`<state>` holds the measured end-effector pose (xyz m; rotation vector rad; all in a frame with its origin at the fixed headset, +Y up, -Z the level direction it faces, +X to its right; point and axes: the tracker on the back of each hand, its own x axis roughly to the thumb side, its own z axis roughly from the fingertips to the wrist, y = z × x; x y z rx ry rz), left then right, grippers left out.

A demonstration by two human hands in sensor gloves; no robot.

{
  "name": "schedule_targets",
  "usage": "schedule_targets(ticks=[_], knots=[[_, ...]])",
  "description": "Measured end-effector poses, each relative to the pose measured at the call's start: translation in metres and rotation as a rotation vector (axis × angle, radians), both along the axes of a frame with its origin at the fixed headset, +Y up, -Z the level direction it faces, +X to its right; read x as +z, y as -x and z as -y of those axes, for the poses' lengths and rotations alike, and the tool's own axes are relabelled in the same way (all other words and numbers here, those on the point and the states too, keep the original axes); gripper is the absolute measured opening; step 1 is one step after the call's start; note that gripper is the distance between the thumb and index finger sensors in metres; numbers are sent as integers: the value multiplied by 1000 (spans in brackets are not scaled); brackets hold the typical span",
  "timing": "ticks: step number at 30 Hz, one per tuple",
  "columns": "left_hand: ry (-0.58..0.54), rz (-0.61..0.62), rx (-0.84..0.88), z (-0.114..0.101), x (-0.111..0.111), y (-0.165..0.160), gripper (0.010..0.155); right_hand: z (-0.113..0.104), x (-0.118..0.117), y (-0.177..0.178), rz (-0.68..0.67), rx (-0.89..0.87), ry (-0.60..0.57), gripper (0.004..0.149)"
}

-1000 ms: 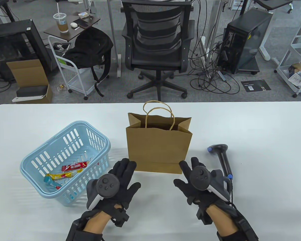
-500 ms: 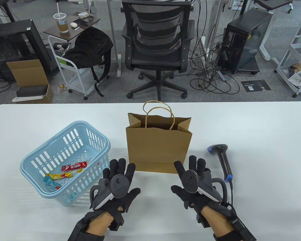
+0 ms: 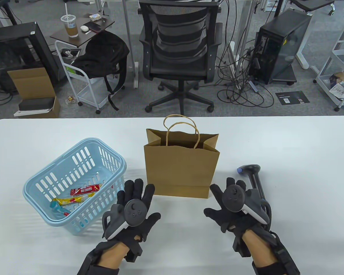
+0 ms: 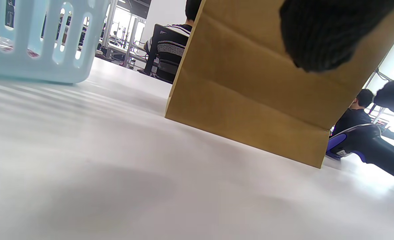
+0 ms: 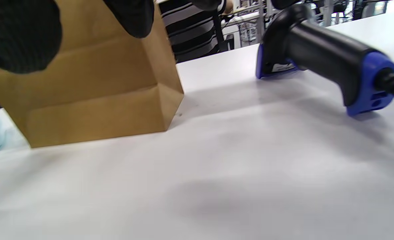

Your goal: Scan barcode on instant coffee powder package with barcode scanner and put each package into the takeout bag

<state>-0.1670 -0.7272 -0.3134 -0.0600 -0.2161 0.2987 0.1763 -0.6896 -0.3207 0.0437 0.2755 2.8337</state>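
On the left of the white desk stands a pale blue slotted basket. In it lie the coffee packets: a red stick with white writing too small to read, a yellow and red one under it, and a light blue one toward the near left corner. None of them is in either hand.

The left hand hovers just right of the basket's near corner, fingers straight and spread, holding nothing. A dark grey tracker sits on its back.

In the middle stands a plain brown paper bag, upright, its mouth open, two twisted paper handles rising from the rim. No print shows on its near face. In the left wrist view the bag fills the middle, with the basket's wall at the upper left and a gloved fingertip hanging in at the top.

The right hand is near the bag's right bottom corner, fingers open and spread, gripping nothing. Just beyond and right of it lies the barcode scanner: a black body with blue trim at the head and at the handle's end, where a black cable leaves. Its head points to the far left. The hand's tracker hides part of the handle from above.

Beyond the desk are a black mesh office chair, a backpack on a white cart, a cardboard box, an iced drink cup on a small side table, and a black computer tower with tangled cables.
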Motion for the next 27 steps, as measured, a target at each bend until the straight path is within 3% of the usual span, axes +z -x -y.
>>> schedule_targets(ticks=[7, 13, 22, 24, 27], knots=[[-45, 0, 5, -4, 1, 1, 94, -16, -4, -45, 212, -39, -148, 94], [-46, 10, 11, -4, 1, 1, 93, -15, -8, -65, 324, -58, -184, 98], [-44, 26, 25, -5, 1, 1, 93, 10, -48, -84, 452, -89, -59, 113], [-43, 29, 30, -5, 1, 2, 93, 20, -58, -90, 514, -61, -94, 117], [-47, 29, 43, -7, 1, 3, 94, 30, -72, -101, 551, 40, -46, 123]])
